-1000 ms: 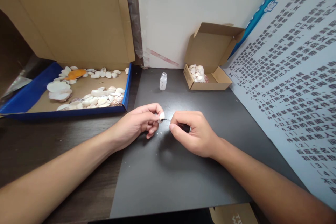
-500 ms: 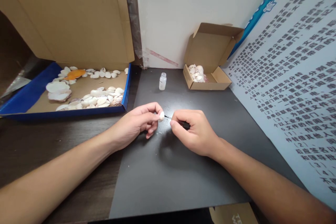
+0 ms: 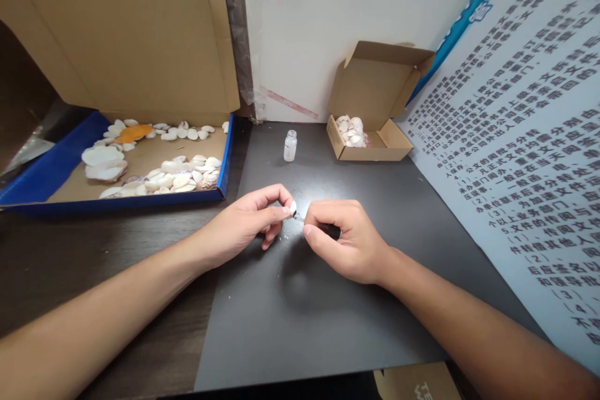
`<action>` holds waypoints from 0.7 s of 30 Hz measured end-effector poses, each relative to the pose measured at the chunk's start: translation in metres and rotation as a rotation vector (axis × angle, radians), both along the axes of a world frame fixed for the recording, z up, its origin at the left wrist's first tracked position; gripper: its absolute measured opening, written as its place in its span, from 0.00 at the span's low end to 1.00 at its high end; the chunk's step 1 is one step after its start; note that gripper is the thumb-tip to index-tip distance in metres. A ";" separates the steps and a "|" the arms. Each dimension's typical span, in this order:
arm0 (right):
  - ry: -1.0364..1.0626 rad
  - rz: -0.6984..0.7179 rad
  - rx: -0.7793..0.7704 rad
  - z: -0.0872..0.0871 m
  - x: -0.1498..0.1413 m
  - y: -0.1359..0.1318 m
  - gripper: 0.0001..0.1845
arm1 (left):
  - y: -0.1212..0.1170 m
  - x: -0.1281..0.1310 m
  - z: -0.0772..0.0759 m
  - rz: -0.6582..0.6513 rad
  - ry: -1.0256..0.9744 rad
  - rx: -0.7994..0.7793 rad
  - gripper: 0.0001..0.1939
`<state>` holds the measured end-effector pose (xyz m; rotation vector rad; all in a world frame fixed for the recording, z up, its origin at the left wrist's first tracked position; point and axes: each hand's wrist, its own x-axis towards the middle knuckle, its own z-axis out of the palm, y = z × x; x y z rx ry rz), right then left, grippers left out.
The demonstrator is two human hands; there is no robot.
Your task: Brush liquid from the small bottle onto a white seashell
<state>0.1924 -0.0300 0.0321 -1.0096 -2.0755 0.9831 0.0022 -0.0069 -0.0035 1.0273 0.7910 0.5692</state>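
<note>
My left hand (image 3: 250,224) pinches a small white shell (image 3: 293,207) between thumb and fingertips, just above the black mat (image 3: 290,319). My right hand (image 3: 347,239) is closed around a thin dark-handled brush (image 3: 334,230), and the brush's tip touches the shell. Both hands rest low over the middle of the mat. A few white crumbs (image 3: 282,238) lie on the mat under the shell. A small open glass bottle (image 3: 290,145) with white contents stands upright farther back on the mat.
A large cardboard box with a blue rim (image 3: 226,159) at the left holds several white shells and one orange shell (image 3: 134,132). A small open cardboard box (image 3: 375,106) with shells sits at the back right. A printed board (image 3: 529,156) leans along the right.
The shell has been turned slightly in my left fingers and shifted a little right toward the brush. My right hand stays almost in place.
</note>
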 end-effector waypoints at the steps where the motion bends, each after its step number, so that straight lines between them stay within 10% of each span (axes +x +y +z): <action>1: 0.017 0.016 -0.001 0.000 0.000 0.000 0.14 | 0.000 0.000 0.000 0.002 -0.002 -0.007 0.09; 21: 0.044 0.025 0.056 0.002 -0.001 -0.001 0.14 | 0.001 -0.002 0.002 0.024 -0.102 -0.125 0.04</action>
